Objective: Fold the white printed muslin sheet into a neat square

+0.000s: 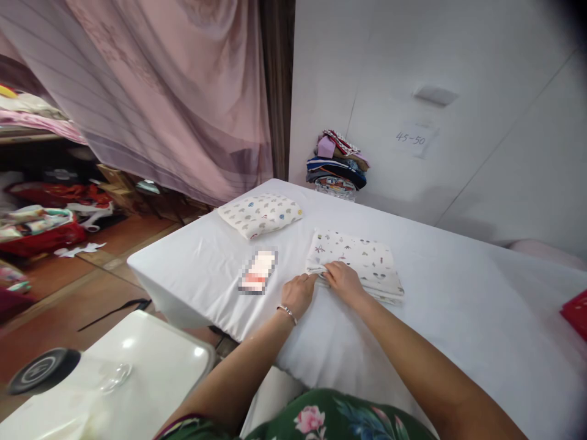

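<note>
A folded white cloth (367,260) with small scattered prints lies flat on the white-covered table (458,281), its layered edges showing along the front. My right hand (343,281) is closed on the near left edge of the cloth, thumb and fingers pinching the layers. Just left of it, my left hand (298,294), with a bracelet on the wrist, has its fingers closed at the cloth's near left corner. The fingertips of both hands are partly hidden. A second folded white cloth (261,214), printed with small grey and coloured shapes, rests farther back on the left.
A pixelated rectangular object (259,271) lies left of my hands. Folded clothes (338,164) are stacked beyond the table's far edge by the wall. A red item (575,315) sits at the right edge. A pale glossy surface (151,348) stands at the lower left.
</note>
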{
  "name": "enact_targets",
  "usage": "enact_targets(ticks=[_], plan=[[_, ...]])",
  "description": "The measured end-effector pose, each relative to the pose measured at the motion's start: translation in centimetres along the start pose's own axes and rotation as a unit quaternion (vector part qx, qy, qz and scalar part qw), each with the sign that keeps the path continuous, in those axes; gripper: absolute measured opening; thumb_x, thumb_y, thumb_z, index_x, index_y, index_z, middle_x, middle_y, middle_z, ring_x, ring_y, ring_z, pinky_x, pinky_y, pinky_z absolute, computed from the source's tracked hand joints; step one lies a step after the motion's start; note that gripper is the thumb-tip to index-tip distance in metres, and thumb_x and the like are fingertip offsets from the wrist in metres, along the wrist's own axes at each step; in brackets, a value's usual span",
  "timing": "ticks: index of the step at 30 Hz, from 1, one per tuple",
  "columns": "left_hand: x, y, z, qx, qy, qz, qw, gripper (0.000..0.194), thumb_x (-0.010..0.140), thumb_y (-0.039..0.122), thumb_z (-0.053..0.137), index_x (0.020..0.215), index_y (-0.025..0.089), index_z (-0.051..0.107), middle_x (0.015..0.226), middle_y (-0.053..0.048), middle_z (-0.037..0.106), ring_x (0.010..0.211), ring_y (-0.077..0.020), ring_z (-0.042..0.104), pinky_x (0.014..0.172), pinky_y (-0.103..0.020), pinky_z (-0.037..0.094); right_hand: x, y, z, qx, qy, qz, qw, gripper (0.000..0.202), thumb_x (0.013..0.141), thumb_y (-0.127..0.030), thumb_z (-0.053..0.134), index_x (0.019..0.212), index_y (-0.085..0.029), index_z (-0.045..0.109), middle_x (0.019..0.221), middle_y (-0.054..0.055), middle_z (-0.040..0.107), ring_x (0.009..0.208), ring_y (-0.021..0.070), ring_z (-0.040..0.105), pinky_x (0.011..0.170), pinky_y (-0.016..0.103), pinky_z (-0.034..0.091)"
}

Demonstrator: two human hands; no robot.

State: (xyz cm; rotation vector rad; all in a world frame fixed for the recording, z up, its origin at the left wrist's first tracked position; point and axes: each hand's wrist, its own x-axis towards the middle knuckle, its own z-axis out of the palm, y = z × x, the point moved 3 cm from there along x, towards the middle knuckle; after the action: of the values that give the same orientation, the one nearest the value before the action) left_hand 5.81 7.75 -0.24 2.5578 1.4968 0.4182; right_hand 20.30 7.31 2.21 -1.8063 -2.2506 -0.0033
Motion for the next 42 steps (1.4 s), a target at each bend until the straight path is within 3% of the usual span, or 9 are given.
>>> enact_targets(ticks=[4, 8, 12, 16, 20, 25, 28, 32, 42], plan=[[0.0, 0.1, -0.3, -0.012, 0.014, -0.003, 1.000, 0.030, 0.089, 0.027, 0.030, 0.106, 0.027, 0.054, 0.086, -0.004, 0.060, 0.079, -0.0161, 0.056, 0.059, -0.026, 0.036, 0.0, 0.0, -0.1, 0.009, 0.001, -0.004, 1.000, 0.025, 0.090, -0.032, 0.036, 0.099, -0.020, 0.056, 0.090, 0.004, 0.058, 0.085, 0.0156, 0.049, 0.072, 0.025, 0.034], [0.4, -0.6, -0.5, -0.049, 0.057, -0.055, 0.996, 0.023, 0.087, 0.031, 0.036, 0.095, 0.023, 0.055, 0.085, -0.003, 0.060, 0.079, -0.0154, 0.057, 0.059, -0.025, 0.036, -0.2, -0.1, -0.2, 0.019, 0.004, -0.012, 1.000, 0.026, 0.090, -0.033, 0.036, 0.101, -0.019, 0.056, 0.090, 0.004, 0.058, 0.087, 0.0157, 0.049, 0.074, 0.025, 0.034], [0.8, -1.4, -0.4, -0.073, 0.106, -0.087, 0.988, 0.028, 0.081, 0.039, 0.046, 0.100, 0.019, 0.050, 0.090, -0.005, 0.058, 0.079, -0.0173, 0.057, 0.057, -0.026, 0.038, -0.2, 0.0, 0.0, 0.024, 0.004, -0.007, 1.000, 0.027, 0.090, -0.032, 0.037, 0.105, -0.020, 0.055, 0.092, 0.005, 0.058, 0.088, 0.0164, 0.050, 0.076, 0.026, 0.035], [1.0, -1.5, -0.9, -0.076, 0.166, -0.043, 0.982, 0.044, 0.077, 0.031, 0.052, 0.118, 0.019, 0.041, 0.113, -0.009, 0.051, 0.099, -0.0201, 0.052, 0.071, -0.028, 0.043, -0.1, 0.0, 0.2, 0.021, -0.001, -0.008, 1.000, 0.028, 0.089, -0.032, 0.037, 0.107, -0.019, 0.055, 0.095, 0.006, 0.058, 0.091, 0.0171, 0.049, 0.079, 0.027, 0.035], [1.3, -1.4, -1.2, -0.048, 0.131, 0.039, 0.989, 0.033, 0.081, 0.025, 0.047, 0.115, 0.025, 0.049, 0.112, -0.005, 0.053, 0.100, -0.0184, 0.050, 0.080, -0.030, 0.042, -0.4, -0.2, -0.2, 0.025, 0.012, -0.018, 0.999, 0.028, 0.088, -0.031, 0.040, 0.110, -0.019, 0.053, 0.097, 0.007, 0.058, 0.091, 0.0181, 0.049, 0.080, 0.028, 0.035], [2.2, -2.3, -1.4, -0.047, 0.090, 0.057, 0.993, 0.027, 0.085, 0.029, 0.042, 0.109, 0.025, 0.055, 0.102, -0.003, 0.060, 0.094, -0.0167, 0.052, 0.078, -0.028, 0.042, -2.1, -1.1, -0.5, 0.036, 0.103, -0.044, 0.993, 0.027, 0.088, -0.025, 0.038, 0.108, -0.018, 0.054, 0.109, 0.009, 0.055, 0.099, 0.0199, 0.047, 0.084, 0.031, 0.033], [2.6, -2.5, -1.4, -0.053, 0.083, 0.057, 0.993, 0.026, 0.085, 0.029, 0.042, 0.107, 0.024, 0.057, 0.097, -0.003, 0.061, 0.091, -0.0167, 0.052, 0.077, -0.028, 0.042, -3.0, -1.7, 0.7, 0.038, 0.052, -0.045, 0.997, 0.026, 0.089, -0.026, 0.035, 0.100, -0.019, 0.058, 0.092, 0.006, 0.062, 0.085, 0.0173, 0.054, 0.075, 0.027, 0.037], [2.8, -2.5, -1.3, -0.060, 0.097, 0.061, 0.992, 0.026, 0.086, 0.029, 0.041, 0.106, 0.022, 0.056, 0.093, -0.005, 0.062, 0.089, -0.0177, 0.052, 0.076, -0.029, 0.041, -3.0, -1.9, 2.1, 0.011, -0.027, 0.027, 0.999, 0.031, 0.090, -0.025, 0.031, 0.111, -0.021, 0.053, 0.085, 0.005, 0.066, 0.074, 0.0165, 0.059, 0.065, 0.025, 0.040], [2.7, -2.7, -0.6, -0.103, 0.119, 0.027, 0.987, 0.033, 0.085, 0.031, 0.043, 0.116, 0.021, 0.049, 0.095, -0.004, 0.062, 0.090, -0.0165, 0.053, 0.078, -0.029, 0.042, -1.2, -3.2, 1.8, -0.024, -0.052, 0.069, 0.996, 0.034, 0.090, -0.024, 0.026, 0.118, -0.023, 0.046, 0.078, 0.006, 0.067, 0.070, 0.0190, 0.062, 0.066, 0.028, 0.042]])
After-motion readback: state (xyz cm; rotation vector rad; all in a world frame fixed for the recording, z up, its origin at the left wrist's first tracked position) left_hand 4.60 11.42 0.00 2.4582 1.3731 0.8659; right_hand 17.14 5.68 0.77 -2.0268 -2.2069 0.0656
